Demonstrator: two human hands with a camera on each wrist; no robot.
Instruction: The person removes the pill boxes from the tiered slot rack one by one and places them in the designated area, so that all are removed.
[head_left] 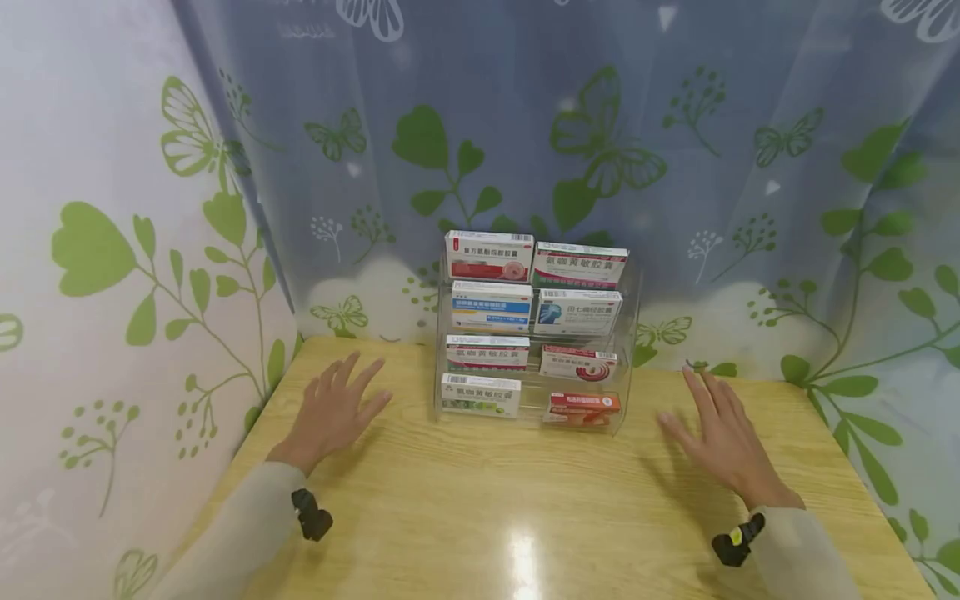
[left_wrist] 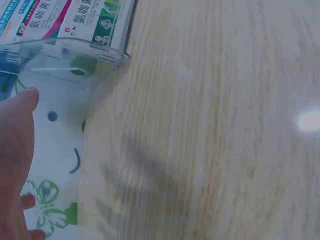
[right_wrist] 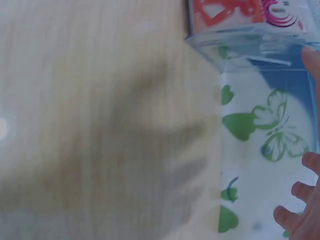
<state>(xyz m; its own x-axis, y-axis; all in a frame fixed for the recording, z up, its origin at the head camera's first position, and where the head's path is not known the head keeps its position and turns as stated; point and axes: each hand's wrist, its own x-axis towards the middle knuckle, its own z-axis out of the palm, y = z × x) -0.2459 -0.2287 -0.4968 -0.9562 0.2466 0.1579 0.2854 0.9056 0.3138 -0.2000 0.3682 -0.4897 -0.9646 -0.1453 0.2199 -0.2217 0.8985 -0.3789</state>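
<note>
A clear tiered rack (head_left: pixel 536 400) stands at the back of the wooden table, with several medicine boxes in two columns. At its lowest tier are a white-and-green box (head_left: pixel 481 397) on the left and an orange-red box (head_left: pixel 583 408) on the right. Left of the rack, my left hand (head_left: pixel 333 410) hovers with fingers spread, holding nothing. On the other side my right hand (head_left: pixel 723 437) is likewise spread and touches no box. The left wrist view shows the rack's clear side (left_wrist: pixel 95 50) beyond the thumb; the right wrist view shows its other lower corner (right_wrist: pixel 200 42).
The light wooden table (head_left: pixel 480 508) carries a bright reflection near its front. A curtain (head_left: pixel 495 125) with green leaves and butterflies hangs close behind the rack. Similar patterned cloth (head_left: pixel 112 250) bounds the left side, and more cloth (head_left: pixel 892 333) the right.
</note>
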